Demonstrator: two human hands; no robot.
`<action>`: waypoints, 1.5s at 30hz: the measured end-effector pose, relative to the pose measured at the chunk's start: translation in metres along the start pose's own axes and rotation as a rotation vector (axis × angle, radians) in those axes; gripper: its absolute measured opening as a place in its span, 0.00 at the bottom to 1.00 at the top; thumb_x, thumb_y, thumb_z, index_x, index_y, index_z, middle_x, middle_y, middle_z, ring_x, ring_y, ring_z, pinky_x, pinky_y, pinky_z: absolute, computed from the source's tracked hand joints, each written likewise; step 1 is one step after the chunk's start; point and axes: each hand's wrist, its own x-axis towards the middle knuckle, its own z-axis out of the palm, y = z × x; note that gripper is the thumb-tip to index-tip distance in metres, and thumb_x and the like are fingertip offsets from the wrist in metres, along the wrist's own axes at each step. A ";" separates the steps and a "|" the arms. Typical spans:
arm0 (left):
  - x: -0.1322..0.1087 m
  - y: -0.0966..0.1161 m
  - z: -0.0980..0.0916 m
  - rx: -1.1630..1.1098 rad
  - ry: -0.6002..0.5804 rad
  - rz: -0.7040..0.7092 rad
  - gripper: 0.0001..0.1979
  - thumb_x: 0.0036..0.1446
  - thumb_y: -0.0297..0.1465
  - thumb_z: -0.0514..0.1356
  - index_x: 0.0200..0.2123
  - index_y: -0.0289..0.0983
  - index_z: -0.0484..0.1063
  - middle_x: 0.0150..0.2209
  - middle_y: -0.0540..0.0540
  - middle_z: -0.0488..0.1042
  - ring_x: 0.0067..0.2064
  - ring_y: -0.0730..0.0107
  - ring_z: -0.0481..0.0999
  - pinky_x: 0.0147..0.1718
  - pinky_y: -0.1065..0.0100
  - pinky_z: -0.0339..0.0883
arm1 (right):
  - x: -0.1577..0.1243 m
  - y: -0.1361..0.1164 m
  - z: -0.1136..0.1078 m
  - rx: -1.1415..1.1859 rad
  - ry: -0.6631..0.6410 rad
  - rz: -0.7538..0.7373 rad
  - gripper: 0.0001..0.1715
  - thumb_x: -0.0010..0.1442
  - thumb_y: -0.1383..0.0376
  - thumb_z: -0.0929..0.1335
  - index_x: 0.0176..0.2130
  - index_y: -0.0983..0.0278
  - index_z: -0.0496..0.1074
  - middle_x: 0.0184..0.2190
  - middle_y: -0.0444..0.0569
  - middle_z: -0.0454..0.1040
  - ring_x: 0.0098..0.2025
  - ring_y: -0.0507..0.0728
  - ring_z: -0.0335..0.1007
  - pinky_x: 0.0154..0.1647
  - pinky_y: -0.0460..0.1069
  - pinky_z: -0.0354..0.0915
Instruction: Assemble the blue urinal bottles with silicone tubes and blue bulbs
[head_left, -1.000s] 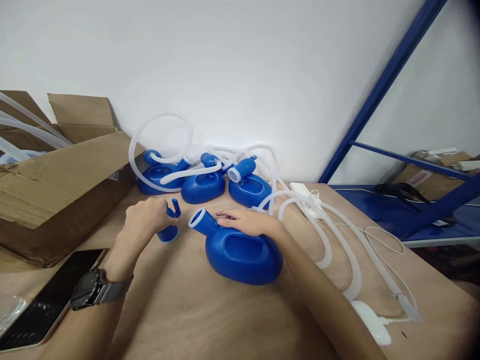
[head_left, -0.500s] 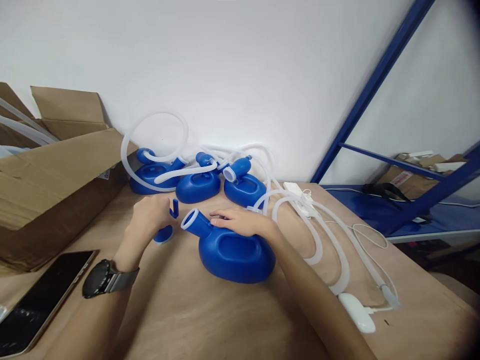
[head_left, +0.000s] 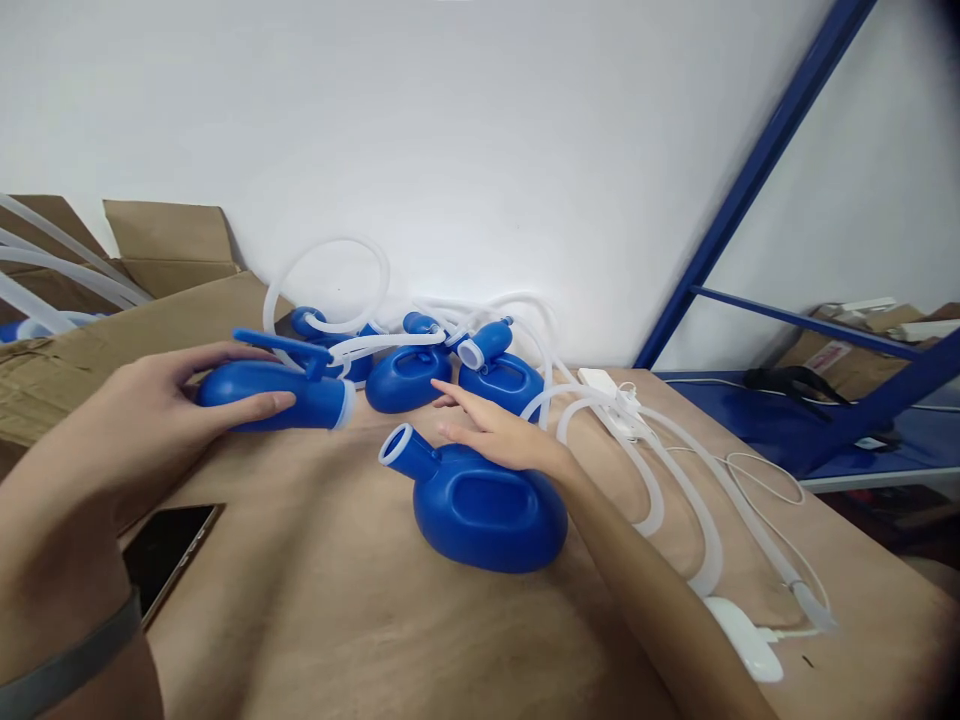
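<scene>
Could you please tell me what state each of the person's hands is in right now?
Left hand: closed, holding a blue plastic bottle.
Right hand: open, spread over another blue bottle; contact cannot be told.

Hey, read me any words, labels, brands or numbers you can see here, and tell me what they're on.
Nothing can be read clearly.
Red-and-white label on the carton at back right: too small to read.
Blue plastic bottle in the left hand: no lettering shows.

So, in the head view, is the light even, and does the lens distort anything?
Head view: soft, even light, no strong glare on the blue bottle; the top right corner falls dark; the wide lens makes the left arm look oversized at the edge.
</scene>
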 end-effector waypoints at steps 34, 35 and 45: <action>-0.039 0.091 0.065 -0.848 -0.022 0.510 0.18 0.51 0.37 0.75 0.46 0.45 0.85 0.37 0.52 0.85 0.19 0.77 0.75 0.14 0.77 0.70 | -0.041 -0.053 0.020 0.011 0.592 -0.408 0.48 0.69 0.32 0.50 0.75 0.53 0.52 0.69 0.55 0.65 0.69 0.71 0.66 0.66 0.69 0.69; -0.039 0.091 0.067 -0.877 -0.062 0.466 0.18 0.52 0.38 0.74 0.47 0.44 0.84 0.37 0.51 0.85 0.17 0.78 0.72 0.11 0.77 0.67 | -0.041 -0.053 0.019 -0.005 0.602 -0.403 0.48 0.69 0.32 0.52 0.75 0.53 0.52 0.69 0.55 0.66 0.68 0.71 0.66 0.66 0.69 0.68; -0.037 0.093 0.081 -0.626 0.099 0.549 0.25 0.54 0.48 0.72 0.51 0.43 0.81 0.51 0.45 0.84 0.53 0.51 0.83 0.53 0.57 0.80 | -0.038 -0.049 0.008 0.010 0.636 -0.442 0.38 0.75 0.42 0.53 0.77 0.39 0.40 0.69 0.45 0.67 0.69 0.66 0.67 0.67 0.65 0.70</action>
